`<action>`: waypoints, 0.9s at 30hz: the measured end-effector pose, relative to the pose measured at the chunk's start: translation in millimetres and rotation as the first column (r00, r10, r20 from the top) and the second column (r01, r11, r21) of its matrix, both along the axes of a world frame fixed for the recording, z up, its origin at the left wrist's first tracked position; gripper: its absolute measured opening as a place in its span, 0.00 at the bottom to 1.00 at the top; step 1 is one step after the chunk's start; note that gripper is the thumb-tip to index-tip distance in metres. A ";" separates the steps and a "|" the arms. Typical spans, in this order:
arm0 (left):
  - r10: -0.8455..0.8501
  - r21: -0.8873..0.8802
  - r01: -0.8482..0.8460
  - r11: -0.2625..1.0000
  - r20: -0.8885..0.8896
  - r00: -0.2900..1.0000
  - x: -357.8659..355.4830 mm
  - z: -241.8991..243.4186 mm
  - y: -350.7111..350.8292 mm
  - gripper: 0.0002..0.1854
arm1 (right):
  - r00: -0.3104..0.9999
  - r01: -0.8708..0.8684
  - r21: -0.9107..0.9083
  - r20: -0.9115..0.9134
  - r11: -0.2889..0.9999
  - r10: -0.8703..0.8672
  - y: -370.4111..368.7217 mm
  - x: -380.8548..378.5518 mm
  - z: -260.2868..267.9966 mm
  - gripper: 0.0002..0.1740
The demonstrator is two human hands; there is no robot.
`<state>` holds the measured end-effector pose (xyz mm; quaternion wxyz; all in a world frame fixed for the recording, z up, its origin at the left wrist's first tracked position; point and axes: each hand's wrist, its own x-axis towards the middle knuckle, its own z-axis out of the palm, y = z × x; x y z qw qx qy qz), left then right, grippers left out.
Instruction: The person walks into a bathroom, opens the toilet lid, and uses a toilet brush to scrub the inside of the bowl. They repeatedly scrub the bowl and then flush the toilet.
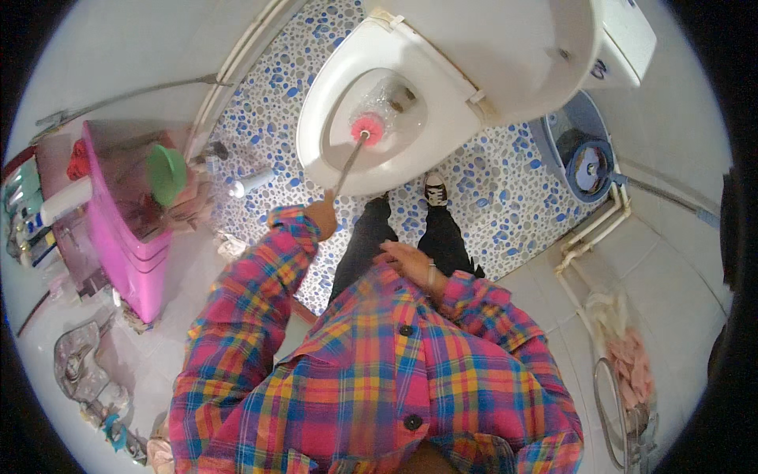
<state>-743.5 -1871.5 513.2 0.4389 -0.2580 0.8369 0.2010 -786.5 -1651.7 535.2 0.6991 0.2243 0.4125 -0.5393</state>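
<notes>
My left hand [323, 218] is closed around the thin handle of a toilet brush [368, 128]. Its pink, round head is inside the bowl of a white toilet [388, 170], where the water looks bubbly. Brown matter [402, 99] shows near the back of the bowl. The white seat is down and the lid [515, 53] stands raised. My right hand [408, 263] rests against the front of my plaid shirt [367, 355], fingers extended and holding nothing that I can see.
A white bottle [251, 182] lies on the pebble-patterned floor [503, 237]. Left of me stands a pink plastic container [133, 260] with a green bowl [166, 175] at its top. At right are a blue-grey bucket [548, 133] and pipes [594, 236] along the wall.
</notes>
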 end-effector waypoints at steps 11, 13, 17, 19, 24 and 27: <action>0.784 0.485 -0.670 0.562 -0.052 0.619 -20.6 -70.8 56.8 0.21 | 0.943 0.320 0.157 0.048 0.934 -0.331 -71.0 -10.8 -31.1 0.19; 0.889 0.541 -0.756 0.369 0.031 0.456 -39.1 -67.9 62.9 0.23 | 0.947 0.317 0.048 0.036 0.947 -0.319 -58.4 -1.5 -53.4 0.18; 0.921 0.619 -0.775 -0.127 0.364 0.140 -52.6 -98.4 82.6 0.20 | 0.883 0.455 0.164 0.048 0.875 -0.467 -68.3 -23.2 -36.7 0.16; 0.792 0.603 -0.674 -0.428 0.609 0.042 -71.3 -108.0 75.9 0.16 | 0.903 0.407 0.162 0.077 0.899 -0.422 -56.4 -31.7 -22.2 0.15; 0.806 0.478 -0.796 -0.371 0.592 -0.020 -96.7 -66.2 88.9 0.12 | 0.907 0.376 0.344 0.056 0.861 -0.418 -23.6 -31.1 21.4 0.16; 0.771 0.536 -0.754 -0.380 0.634 0.063 -87.8 -50.6 87.8 0.12 | 0.820 0.429 0.339 0.244 0.837 -0.518 -40.9 -25.6 47.1 0.16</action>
